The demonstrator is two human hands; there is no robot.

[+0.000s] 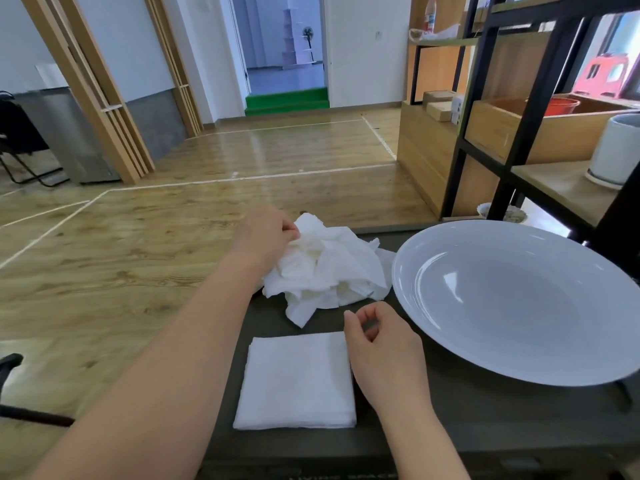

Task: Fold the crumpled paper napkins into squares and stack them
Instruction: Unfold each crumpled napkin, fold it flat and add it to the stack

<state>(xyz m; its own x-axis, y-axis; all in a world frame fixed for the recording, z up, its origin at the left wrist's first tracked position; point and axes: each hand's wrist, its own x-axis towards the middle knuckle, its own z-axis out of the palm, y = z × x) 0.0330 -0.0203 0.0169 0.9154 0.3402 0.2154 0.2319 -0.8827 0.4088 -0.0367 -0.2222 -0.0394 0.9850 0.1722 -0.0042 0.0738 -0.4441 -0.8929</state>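
Reaching forward with my left arm stretched across the bench's (485,420) left edge, I have my left hand (265,233) on the far side of the crumpled napkins (329,268), knuckles up, fingertips pinching a fold near the top of the heap; that grip is closed on the paper. My right hand (381,344) hovers low just beside the right edge of the folded napkin (298,379), wrist bent, thumb and forefinger curled loosely toward each other with nothing between them; its grip is released. The folded square lies flat at the bench's near left; the crumpled pile sits just behind it, touching the rim of the white plate (519,372) on the right.
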